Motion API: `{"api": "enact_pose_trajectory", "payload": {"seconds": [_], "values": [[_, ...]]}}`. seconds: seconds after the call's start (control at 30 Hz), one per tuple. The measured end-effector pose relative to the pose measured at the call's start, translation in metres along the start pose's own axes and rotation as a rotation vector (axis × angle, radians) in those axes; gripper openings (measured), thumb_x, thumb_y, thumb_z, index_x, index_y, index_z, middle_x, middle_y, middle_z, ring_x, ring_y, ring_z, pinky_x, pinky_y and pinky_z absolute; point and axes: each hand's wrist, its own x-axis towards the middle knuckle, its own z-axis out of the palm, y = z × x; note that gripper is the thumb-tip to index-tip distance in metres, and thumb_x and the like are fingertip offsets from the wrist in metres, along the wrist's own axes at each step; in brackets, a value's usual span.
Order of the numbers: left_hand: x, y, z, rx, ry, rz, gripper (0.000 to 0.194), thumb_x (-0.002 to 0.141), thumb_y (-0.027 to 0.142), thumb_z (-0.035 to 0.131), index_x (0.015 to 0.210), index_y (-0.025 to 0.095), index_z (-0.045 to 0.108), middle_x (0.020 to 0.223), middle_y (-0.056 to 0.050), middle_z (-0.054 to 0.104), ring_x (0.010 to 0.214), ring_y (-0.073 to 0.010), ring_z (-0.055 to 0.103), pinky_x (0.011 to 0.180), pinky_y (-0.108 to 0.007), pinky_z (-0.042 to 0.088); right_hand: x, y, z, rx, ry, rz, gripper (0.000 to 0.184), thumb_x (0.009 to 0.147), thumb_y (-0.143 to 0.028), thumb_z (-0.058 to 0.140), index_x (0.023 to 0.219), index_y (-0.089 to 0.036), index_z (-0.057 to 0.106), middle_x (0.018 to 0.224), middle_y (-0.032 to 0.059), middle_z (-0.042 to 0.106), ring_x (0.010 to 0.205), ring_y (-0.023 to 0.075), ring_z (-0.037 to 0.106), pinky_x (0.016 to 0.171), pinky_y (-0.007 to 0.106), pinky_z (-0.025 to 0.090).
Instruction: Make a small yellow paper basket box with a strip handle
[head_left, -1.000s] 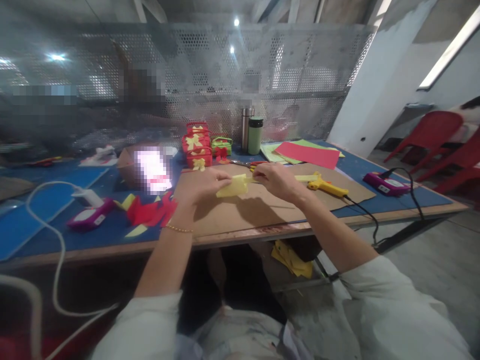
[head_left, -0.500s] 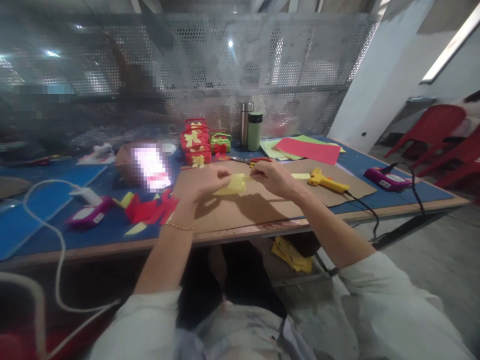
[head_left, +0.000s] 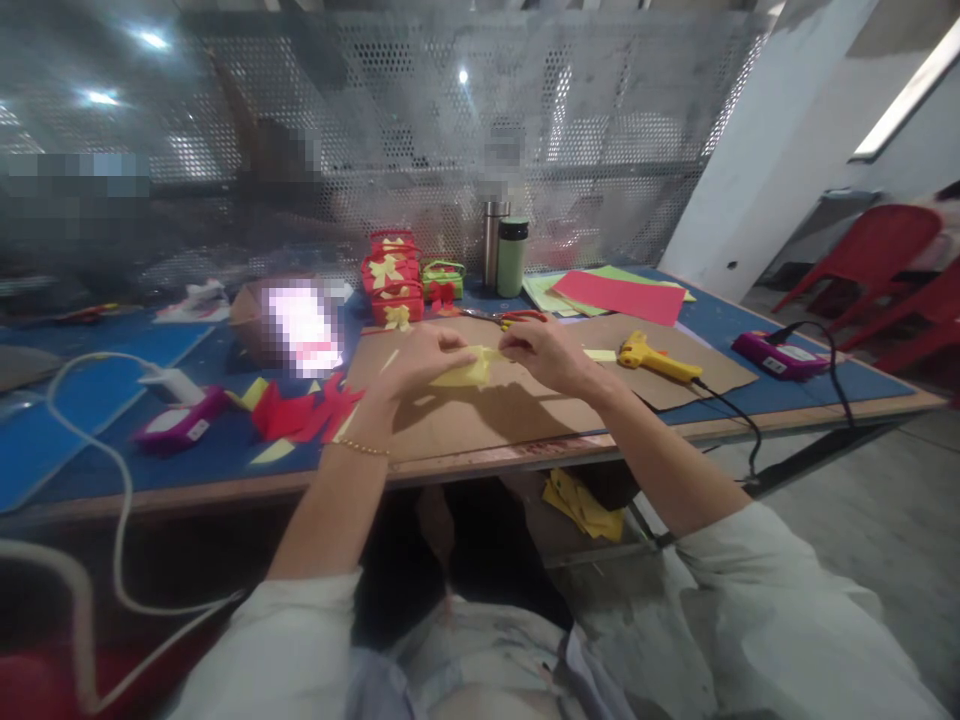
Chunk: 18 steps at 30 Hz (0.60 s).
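Note:
My left hand is closed on a small piece of yellow paper, thumb on top, above the brown cardboard. At the paper's right edge my right hand is pinched, its fingertips on a narrow yellow end of the paper. The exact fold between the fingers is blurred. To the right of that hand, a yellow glue gun lies on the cardboard, close to a pale yellow strip. Pliers or scissors with red handles lie just behind my hands.
Red paper boxes with yellow bows and a green box stand at the back, near a green bottle. Red scraps, a lit phone and a purple power strip are leftward. Glue-gun cord hangs over the edge.
The yellow paper has tilted slightly between my hands and shows a narrower face. Both hands keep their grip in nearly the same place; the view has shifted slightly.

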Motion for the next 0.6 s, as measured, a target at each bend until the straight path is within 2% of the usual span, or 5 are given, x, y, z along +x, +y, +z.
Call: {"api": "enact_pose_trajectory", "payload": {"seconds": [0.33,0.43,0.6], "values": [[0.0017,-0.0028,0.0015,-0.035,-0.005,-0.007,0.024,0.080,0.039,0.072,0.068,0.017,0.072,0.070,-0.003,0.069,0.065,-0.0140,0.057,0.060,-0.027,0.040,0.0016,-0.0081,-0.0018,0.045,-0.022,0.006,0.017,0.087,-0.018,0.057,0.078,-0.020,0.071,0.078,0.0050,0.071,0.077,0.0187,0.059,0.072,0.028,0.039],[0.0013,-0.0016,0.0013,-0.056,-0.023,-0.023,0.024,0.080,0.039,0.071,0.073,0.017,0.076,0.072,-0.004,0.071,0.066,-0.0145,0.057,0.060,-0.027,0.040,0.0018,-0.0081,-0.0007,0.045,-0.022,0.012,0.016,0.087,-0.018,0.058,0.079,-0.019,0.072,0.078,0.0049,0.071,0.077,0.0186,0.059,0.072,0.028,0.040],[0.0009,0.0024,0.0000,-0.008,-0.019,-0.042,0.021,0.080,0.036,0.071,0.073,0.017,0.077,0.073,-0.005,0.072,0.068,-0.0157,0.059,0.061,-0.028,0.041,0.0021,-0.0074,-0.0002,0.048,-0.033,0.014,0.015,0.088,-0.020,0.060,0.080,-0.019,0.073,0.076,0.0040,0.070,0.076,0.0181,0.059,0.071,0.027,0.039]]}}
